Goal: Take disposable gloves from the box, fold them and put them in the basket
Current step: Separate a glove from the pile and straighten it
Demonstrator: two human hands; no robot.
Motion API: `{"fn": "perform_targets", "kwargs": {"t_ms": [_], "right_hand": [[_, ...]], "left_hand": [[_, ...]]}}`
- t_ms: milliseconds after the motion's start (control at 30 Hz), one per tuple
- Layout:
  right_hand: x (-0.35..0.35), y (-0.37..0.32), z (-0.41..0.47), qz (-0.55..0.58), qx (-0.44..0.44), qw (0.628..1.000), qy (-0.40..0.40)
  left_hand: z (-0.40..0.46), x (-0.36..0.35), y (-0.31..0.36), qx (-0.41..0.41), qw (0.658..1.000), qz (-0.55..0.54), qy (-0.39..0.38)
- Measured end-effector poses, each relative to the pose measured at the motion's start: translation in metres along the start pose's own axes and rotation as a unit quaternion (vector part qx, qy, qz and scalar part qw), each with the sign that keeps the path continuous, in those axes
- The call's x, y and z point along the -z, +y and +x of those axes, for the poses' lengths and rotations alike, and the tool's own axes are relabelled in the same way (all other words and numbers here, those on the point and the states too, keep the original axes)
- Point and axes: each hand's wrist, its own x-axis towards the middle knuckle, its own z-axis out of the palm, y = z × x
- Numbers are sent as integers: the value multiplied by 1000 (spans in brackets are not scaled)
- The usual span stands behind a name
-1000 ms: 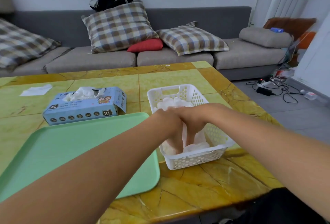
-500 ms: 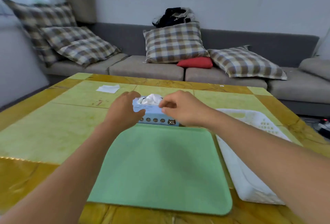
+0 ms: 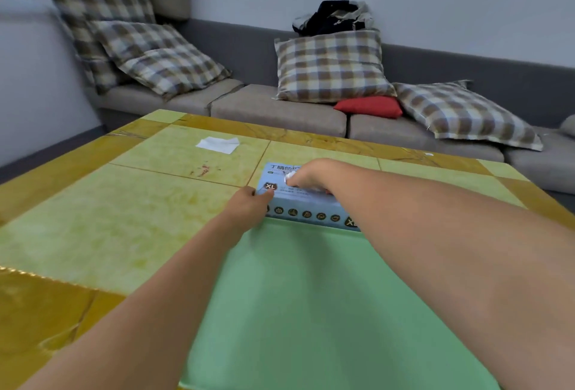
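Behind the work area a grey sofa is carrying several checked cushions and one red cushion. Nearer the camera, a yellow-and-green tiled table is bearing a green tray and, touching the tray's far edge, a light-blue box of disposable gloves marked XL. A white slip of paper is lying well apart, further back on the table. The basket is not appearing in view.

The left hand is gripping the box's near-left corner, thumb on the top face, apparently steadying it. The right hand is curling its fingers over the top opening and pinching a small white tuft of glove; most of that glove is hidden under the hand.

Judgement: the glove is looking thin, very light and limp, likely to stretch and to cling to its neighbours, so more than one may be coming out together. The cardboard box is looking light enough to lift with the pull, hence the bracing hand. The best hold appears to be a fingertip pinch on the exposed tuft, drawn upward steadily rather than snatched.
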Motion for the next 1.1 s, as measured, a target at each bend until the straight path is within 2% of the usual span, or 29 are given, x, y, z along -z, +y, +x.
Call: {"fn": "perform_targets", "kwargs": {"t_ms": [167, 233, 333, 400, 500, 667, 800, 933, 1100], "right_hand": [[-3, -1, 22, 68, -12, 998, 8], [-9, 2, 23, 129, -18, 991, 16], [-15, 11, 25, 259, 22, 961, 93], [-19, 20, 21, 307, 58, 930, 195], [-21, 30, 10, 269, 159, 900, 303], [-23, 41, -16, 250, 270, 841, 397], [-34, 48, -29, 227, 305, 772, 509], [-37, 57, -40, 314, 319, 721, 529], [-35, 67, -49, 426, 352, 680, 482]], "left_hand": [[4, -4, -3, 1, 1000, -2, -11], [3, -7, -4, 0, 1000, -15, -9], [3, -9, -3, 12, 998, -61, -16], [0, -7, 3, 26, 989, -144, -26], [-6, 1, 15, 47, 969, -244, -15], [-15, 3, 23, 24, 974, -223, -10], [-23, -1, 35, 72, 963, -256, -42], [-26, 0, 37, 119, 953, -266, -87], [-25, 2, 33, 157, 944, -256, -136]]}}
